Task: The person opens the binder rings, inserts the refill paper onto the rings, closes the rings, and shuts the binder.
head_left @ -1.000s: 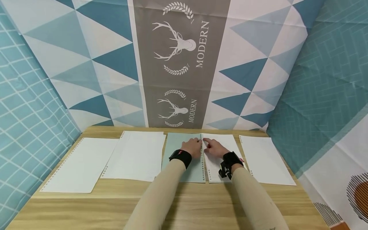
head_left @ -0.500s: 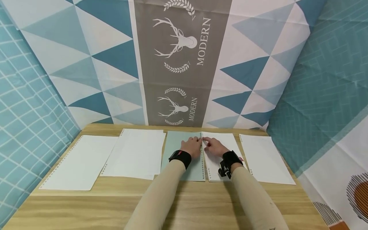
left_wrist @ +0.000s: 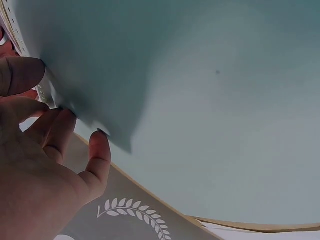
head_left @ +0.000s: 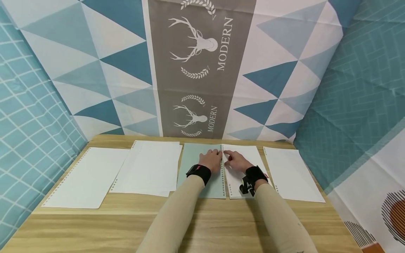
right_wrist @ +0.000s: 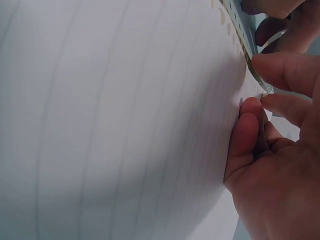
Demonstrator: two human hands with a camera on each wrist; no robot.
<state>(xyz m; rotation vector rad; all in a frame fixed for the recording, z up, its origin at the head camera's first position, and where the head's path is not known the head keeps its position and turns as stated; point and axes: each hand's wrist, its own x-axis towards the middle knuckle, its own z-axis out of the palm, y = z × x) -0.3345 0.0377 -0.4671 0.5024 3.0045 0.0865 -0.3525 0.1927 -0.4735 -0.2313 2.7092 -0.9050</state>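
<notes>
A loose-leaf notebook lies open at the back middle of the table, its grey-green cover (head_left: 191, 153) on the left and lined white pages (head_left: 251, 154) on the right. Between them runs the ring binding (head_left: 223, 186). My left hand (head_left: 210, 161) reaches over the cover and grips the binding near its top; its other fingertips touch the cover in the left wrist view. From the page side, my right hand (head_left: 238, 162) pinches the same stretch with thumb and forefinger. Its remaining fingers (right_wrist: 243, 135) are bent against the paper. Whether the rings there are closed is hidden by the fingers.
Loose hole-punched sheets (head_left: 145, 168) overlap left of the notebook, with another punched sheet (head_left: 85, 177) at the far left. One more sheet (head_left: 292, 174) lies to the right. Patterned cloth (head_left: 193, 70) hangs behind the wooden table (head_left: 126, 228).
Both hands keep their place at the top of the binding. The head view has tilted slightly upward, then downward only by traces; the notebook and sheets have not visibly moved on the table.
</notes>
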